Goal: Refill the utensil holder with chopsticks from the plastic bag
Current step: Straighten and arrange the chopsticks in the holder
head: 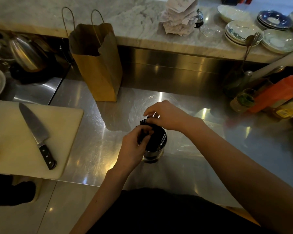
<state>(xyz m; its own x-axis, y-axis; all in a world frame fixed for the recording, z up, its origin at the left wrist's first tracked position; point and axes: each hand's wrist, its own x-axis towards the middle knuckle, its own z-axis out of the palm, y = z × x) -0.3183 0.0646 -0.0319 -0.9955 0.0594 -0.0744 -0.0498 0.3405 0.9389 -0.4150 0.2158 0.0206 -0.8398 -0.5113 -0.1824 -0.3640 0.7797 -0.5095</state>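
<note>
Wide stainless steel surface [95,125], scuffed and reflective, backed by a raised marble ledge [91,19]. On the ledge at far right, stacked plates [240,33] and a heap of paper slips [179,16]. Standing upright near the back of the steel, a brown paper bag [98,65] with its mouth open and twine handles up. At left, a pale cutting board [24,141] carrying a chef's knife [36,132], blade pointing away, black riveted handle toward the viewer. Along the right edge, jars and bottles [242,102], partly blurred.

Centre, near the front edge: a slotted metal utensil holder [156,146], upright on the steel, interior dark. Rising from its far-left rim, a bundle of black chopsticks [143,127], tips above the rim, leaning slightly left. Left hand [134,147] wrapped around the bundle from the near side, fingers closed on the sticks. Right hand [166,115] above the holder's far rim, thumb and fingertips pinched at the top of the same bundle. Plastic wrapping hard to make out in the dim light; cannot tell whether any covers the sticks.
</note>
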